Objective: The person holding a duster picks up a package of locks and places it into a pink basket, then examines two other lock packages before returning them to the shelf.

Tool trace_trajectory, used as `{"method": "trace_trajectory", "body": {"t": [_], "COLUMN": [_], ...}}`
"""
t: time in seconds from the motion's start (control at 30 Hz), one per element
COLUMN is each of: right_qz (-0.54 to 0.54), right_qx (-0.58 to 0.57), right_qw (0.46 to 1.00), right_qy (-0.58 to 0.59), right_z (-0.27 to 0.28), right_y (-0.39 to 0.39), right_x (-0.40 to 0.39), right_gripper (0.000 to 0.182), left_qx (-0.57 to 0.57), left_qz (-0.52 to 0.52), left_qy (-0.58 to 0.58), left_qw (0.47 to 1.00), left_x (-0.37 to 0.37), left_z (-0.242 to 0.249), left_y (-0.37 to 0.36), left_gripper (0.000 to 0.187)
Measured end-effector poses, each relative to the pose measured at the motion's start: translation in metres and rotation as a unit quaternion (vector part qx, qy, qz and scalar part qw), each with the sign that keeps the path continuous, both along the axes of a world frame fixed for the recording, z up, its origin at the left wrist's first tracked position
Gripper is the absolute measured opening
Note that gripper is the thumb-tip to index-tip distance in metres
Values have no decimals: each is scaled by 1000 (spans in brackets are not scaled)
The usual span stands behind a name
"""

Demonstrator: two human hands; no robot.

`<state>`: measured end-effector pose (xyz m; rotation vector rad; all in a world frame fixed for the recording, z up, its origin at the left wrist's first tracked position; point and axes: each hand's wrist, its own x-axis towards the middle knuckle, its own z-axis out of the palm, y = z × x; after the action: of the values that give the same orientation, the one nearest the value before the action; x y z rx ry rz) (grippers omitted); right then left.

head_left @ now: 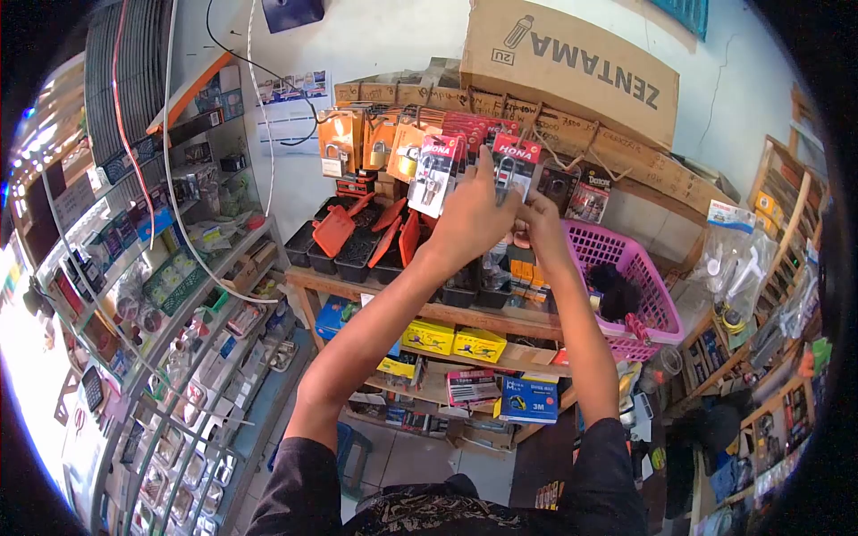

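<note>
Both arms reach up to a row of blister-packed goods hanging from a wooden board. My left hand (478, 207) is in front of a red-topped padlock pack (512, 161), its index finger stretched upward along the pack's left side. On the lower right of that pack, the fingers of my right hand (540, 225) are curled in; the hands partly hide its lower part. Left of my hands hangs another red-and-white pack (436, 174) with metal parts inside. Orange padlock packs (338, 147) hang farther left, and a dark-and-red card pack (590, 195) to the right.
Below stand black bins (356, 261) with orange scoops (334, 230). A pink basket (657, 304) holds dark items at the right. Yellow boxes (478, 345) and a blue 3M box (529, 399) fill lower shelves. A ZENTAMA carton (572, 67) leans on the wall.
</note>
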<state>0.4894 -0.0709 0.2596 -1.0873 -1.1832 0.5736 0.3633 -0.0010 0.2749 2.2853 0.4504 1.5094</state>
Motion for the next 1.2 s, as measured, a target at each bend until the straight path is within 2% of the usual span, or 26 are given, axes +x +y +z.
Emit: {"method": "trace_trajectory", "body": {"t": [0.03,0.07,0.2,0.27,0.37,0.5,0.57,0.77,0.87,1.0,1.1,1.2], "right_qz": [2,-6,20,-3,35,21,-19,41,16,41,14,39], "right_qx": [1,22,34,54,104,113,56,27,31,49,46,48], "right_qw": [1000,999,999,998,993,993,998,996,996,993,995,996], "right_qy": [-23,-29,-9,-35,-43,-39,37,69,85,97,86,60], "right_z": [-3,-4,-9,-11,-20,-15,-1,4,1,-1,-8,-9], "right_y": [4,7,20,24,31,7,-13,-10,1,10,17,19], "right_x": [4,4,17,19,25,3,-19,-10,-5,-3,4,7], "right_gripper": [18,20,16,12,12,15,14,18,21,24,18,18], "left_qx": [21,-30,-11,14,-26,21,53,28,30,25,12,22], "left_qz": [42,31,45,43,43,66,76,82,87,93,98,108], "left_qy": [22,63,55,42,64,51,76,83,98,104,120,116], "left_qw": [999,997,997,998,997,996,993,993,991,990,988,987], "left_x": [0,-6,0,0,-5,-5,-6,2,5,8,10,9], "left_z": [-2,6,4,5,14,12,12,18,20,21,23,24], "left_y": [-2,-11,-7,-9,-21,-19,-20,-18,-16,-14,-13,-8], "left_gripper": [79,88,90,91,90,88,86,73,68,68,70,71]}}
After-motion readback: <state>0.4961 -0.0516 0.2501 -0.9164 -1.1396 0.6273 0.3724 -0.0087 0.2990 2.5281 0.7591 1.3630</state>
